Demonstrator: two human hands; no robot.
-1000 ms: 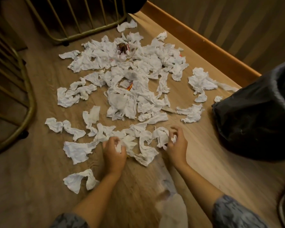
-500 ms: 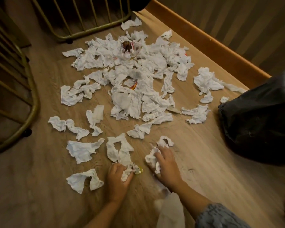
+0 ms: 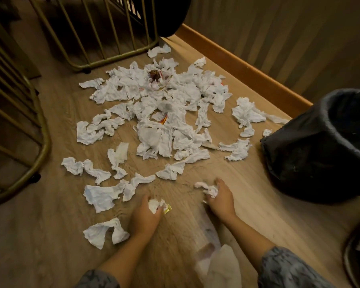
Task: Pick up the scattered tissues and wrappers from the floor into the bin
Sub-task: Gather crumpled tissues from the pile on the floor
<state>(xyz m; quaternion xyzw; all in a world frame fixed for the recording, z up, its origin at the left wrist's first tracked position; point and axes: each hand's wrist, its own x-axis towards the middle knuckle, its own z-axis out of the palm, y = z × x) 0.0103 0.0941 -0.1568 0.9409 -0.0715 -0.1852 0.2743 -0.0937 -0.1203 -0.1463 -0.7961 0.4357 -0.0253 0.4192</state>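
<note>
Head view, the only one. Bin point(image 3: 328, 142), black-lined, mouth open, stands on the wood floor point(image 3: 258, 194) by the skirting board; everything below placed from it

Left hand point(image 3: 144, 215), well left of the bin and nearer the person, fingers curled round a wad of tissue point(image 3: 155, 204), with a yellow wrapper point(image 3: 168, 209) poking out beside it

Right hand point(image 3: 220, 197), between left hand and bin, clenched on a second crumpled tissue point(image 3: 211, 191); a tail trails off to the left

Main heap of tissues point(image 3: 164, 113) lies left of the bin and farther off, a reddish wrapper point(image 3: 163, 120) showing in it. Loose pieces lie just beside the bin's near-left side

Step in hand, as I judge: gathering, both fists loaded. Next move calls for carrying both wads right, over the rim, and letting go above the opening; most of the litter not yet collected
</note>
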